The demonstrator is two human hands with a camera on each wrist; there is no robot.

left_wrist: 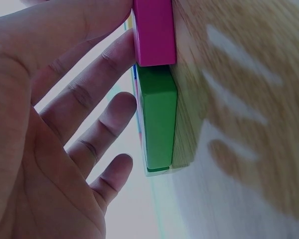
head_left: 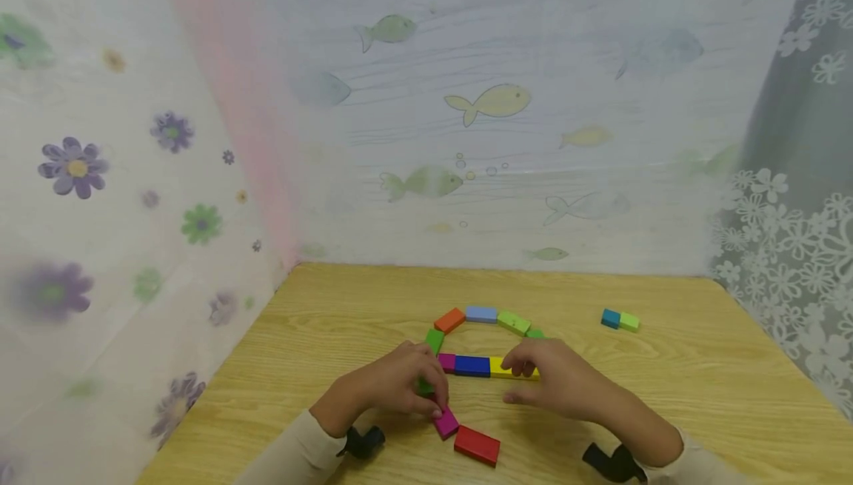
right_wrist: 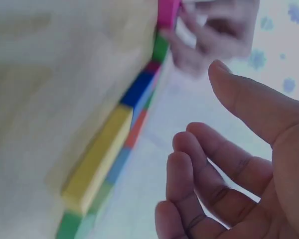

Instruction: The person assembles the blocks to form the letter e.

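My left hand (head_left: 406, 381) pinches a magenta block (head_left: 446, 424) with thumb and fingertips, low at the left of a ring of blocks. In the left wrist view a green block (left_wrist: 159, 119) stands end to end with it. A red block (head_left: 477, 446) lies at the magenta one's lower right corner. My right hand (head_left: 560, 381) hovers by the yellow block (head_left: 497, 367), fingers loosely bent and nothing between them; it hides part of the ring's right side. Left of the yellow block, a dark blue block (head_left: 472, 366) and a small magenta block (head_left: 446, 362) continue the straight middle row.
Orange (head_left: 449, 320), light blue (head_left: 481, 315) and lime (head_left: 514, 323) blocks curve across the ring's far side. A teal block (head_left: 610, 318) and a small lime block (head_left: 629, 321) sit together at the back right. Patterned curtains (head_left: 493, 226) border the wooden table (head_left: 346, 307).
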